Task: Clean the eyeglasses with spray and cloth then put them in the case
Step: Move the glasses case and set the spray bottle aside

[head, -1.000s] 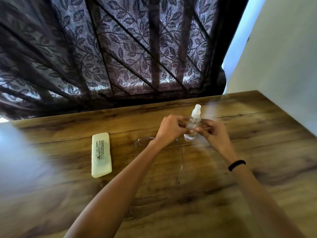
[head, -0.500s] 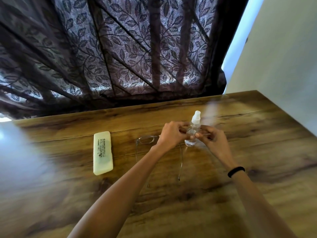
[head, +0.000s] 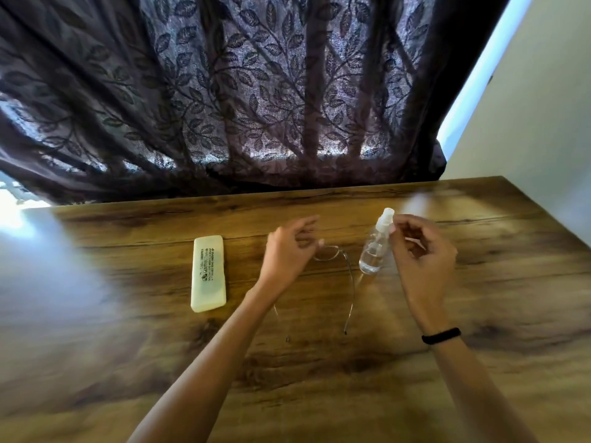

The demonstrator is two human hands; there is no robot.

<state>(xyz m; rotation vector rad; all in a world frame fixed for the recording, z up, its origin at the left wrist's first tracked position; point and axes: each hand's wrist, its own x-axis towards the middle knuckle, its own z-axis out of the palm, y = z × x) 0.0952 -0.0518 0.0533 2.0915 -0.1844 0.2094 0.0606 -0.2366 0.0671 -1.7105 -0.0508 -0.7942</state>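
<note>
- The thin wire-framed eyeglasses [head: 349, 276] lie on the brown wooden table [head: 479, 298] between both hands, temples unfolded toward the person, probably laid open for spraying.
- The left hand [head: 287, 254] hovers over them, fingers relaxed and empty.
- The right hand [head: 422, 254] curls at the nozzle of the upright small clear spray bottle [head: 372, 254]; I cannot tell whether it grips.
- The cream oblong case [head: 208, 273] lies closed to the left.
</note>
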